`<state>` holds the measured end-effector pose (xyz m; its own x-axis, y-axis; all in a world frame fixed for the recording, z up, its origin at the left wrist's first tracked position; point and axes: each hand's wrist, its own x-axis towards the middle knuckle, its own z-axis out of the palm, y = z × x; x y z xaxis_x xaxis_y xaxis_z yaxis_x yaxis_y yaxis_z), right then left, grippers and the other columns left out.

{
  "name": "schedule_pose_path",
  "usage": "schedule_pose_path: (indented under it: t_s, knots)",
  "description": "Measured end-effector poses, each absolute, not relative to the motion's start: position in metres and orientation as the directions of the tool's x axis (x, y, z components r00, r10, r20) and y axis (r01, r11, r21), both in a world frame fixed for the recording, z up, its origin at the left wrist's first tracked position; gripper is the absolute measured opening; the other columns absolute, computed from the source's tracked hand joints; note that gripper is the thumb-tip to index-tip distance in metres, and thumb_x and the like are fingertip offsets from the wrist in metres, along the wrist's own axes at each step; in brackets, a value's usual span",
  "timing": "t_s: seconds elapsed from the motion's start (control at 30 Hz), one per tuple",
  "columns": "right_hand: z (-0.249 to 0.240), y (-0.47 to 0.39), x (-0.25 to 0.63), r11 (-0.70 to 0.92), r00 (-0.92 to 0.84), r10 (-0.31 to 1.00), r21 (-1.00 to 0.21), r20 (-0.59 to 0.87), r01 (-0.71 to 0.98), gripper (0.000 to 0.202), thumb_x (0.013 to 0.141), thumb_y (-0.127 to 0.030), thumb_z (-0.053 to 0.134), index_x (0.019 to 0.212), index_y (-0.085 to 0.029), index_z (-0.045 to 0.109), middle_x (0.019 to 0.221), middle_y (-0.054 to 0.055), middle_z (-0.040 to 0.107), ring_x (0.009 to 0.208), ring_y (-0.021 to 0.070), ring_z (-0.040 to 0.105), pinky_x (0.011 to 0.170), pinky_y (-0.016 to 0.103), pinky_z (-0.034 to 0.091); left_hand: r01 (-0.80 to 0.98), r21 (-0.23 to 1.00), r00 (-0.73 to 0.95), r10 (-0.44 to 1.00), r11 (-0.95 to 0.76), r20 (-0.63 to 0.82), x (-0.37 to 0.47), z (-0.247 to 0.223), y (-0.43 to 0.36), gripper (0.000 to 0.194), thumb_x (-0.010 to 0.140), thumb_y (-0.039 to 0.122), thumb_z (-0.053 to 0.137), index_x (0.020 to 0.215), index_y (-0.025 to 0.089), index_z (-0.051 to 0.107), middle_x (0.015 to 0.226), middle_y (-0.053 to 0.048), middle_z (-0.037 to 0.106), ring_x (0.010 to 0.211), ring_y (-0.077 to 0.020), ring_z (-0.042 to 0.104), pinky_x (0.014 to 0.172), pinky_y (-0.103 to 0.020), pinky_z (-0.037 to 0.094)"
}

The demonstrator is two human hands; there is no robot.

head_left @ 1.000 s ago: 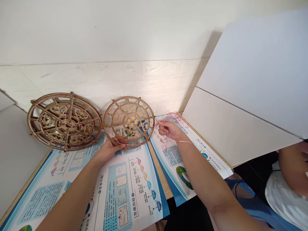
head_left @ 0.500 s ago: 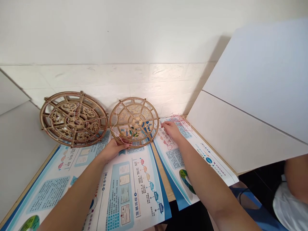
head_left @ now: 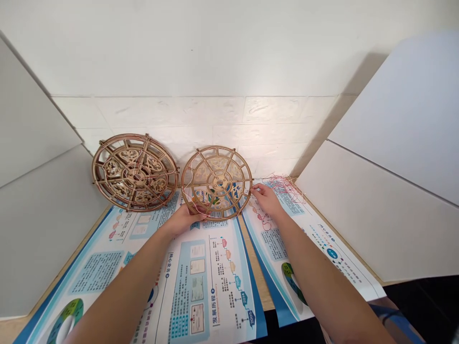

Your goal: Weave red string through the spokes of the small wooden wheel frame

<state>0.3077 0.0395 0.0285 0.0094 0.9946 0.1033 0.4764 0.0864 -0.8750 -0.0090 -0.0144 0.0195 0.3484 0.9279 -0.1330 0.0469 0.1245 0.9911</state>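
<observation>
A round wooden lattice frame [head_left: 220, 182] stands upright near the white wall, a pale string hanging along its left side. My left hand [head_left: 184, 220] grips its lower left rim, thumb in front and fingers partly seen through the openings. At the right rim is my right hand [head_left: 264, 197], thumb and forefinger pinched together at the edge; whatever lies between them is too small to make out. Further left, a stack of similar wooden frames [head_left: 135, 173], wound with string, leans against the wall. Behind my right hand lies a tangle of red and white string [head_left: 285, 187].
Printed posters [head_left: 201, 243] cover the wooden table [head_left: 258, 272], with a strip of wood showing between them. White panels [head_left: 373, 215] rise on the right and left [head_left: 43, 229], and a white brick-patterned wall [head_left: 229, 112] is behind.
The whole view has shifted, so things appear further right. My right hand has come closer to the frame and now meets its right rim. My left hand keeps its grip.
</observation>
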Motion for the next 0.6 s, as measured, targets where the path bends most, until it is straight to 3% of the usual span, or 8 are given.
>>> schedule_pose_path:
  t_s: [0.3,0.43,0.6]
  knots:
    - [0.028,0.039,0.307,0.090,-0.001,0.995,-0.902,0.099,0.422,0.034,0.078,-0.053,0.059,0.083,-0.020,0.060,0.055,-0.004,0.047,0.048,0.0118,0.037,0.049,0.025,0.028,0.069,0.992,0.327,0.937,0.104,-0.121,-0.010,0.018,-0.013,0.027,0.072,0.031,0.082,0.091,0.015,0.070,0.096,-0.010,0.074,0.086,-0.0223,0.068,0.082,-0.036,0.054]
    - [0.031,0.037,0.304,0.043,-0.066,0.997,-0.978,0.030,0.204,0.040,0.078,-0.060,0.065,0.079,-0.020,0.057,0.056,-0.004,0.045,0.049,0.0113,0.039,0.046,0.024,0.028,0.067,0.994,0.354,0.930,0.084,-0.102,-0.011,0.021,-0.015,0.027,0.070,0.028,0.083,0.089,0.013,0.072,0.095,-0.011,0.074,0.088,-0.0233,0.069,0.082,-0.035,0.053]
    - [0.035,0.037,0.295,-0.114,-0.135,0.985,-0.993,-0.108,-0.035,0.051,0.064,-0.064,0.080,0.083,-0.019,0.064,0.074,0.006,0.064,0.058,0.0175,0.057,0.048,0.028,0.044,0.063,0.994,0.443,0.890,0.093,-0.112,-0.012,0.031,-0.017,0.040,0.066,0.019,0.085,0.103,0.013,0.069,0.098,-0.011,0.074,0.095,-0.0244,0.069,0.084,-0.036,0.054]
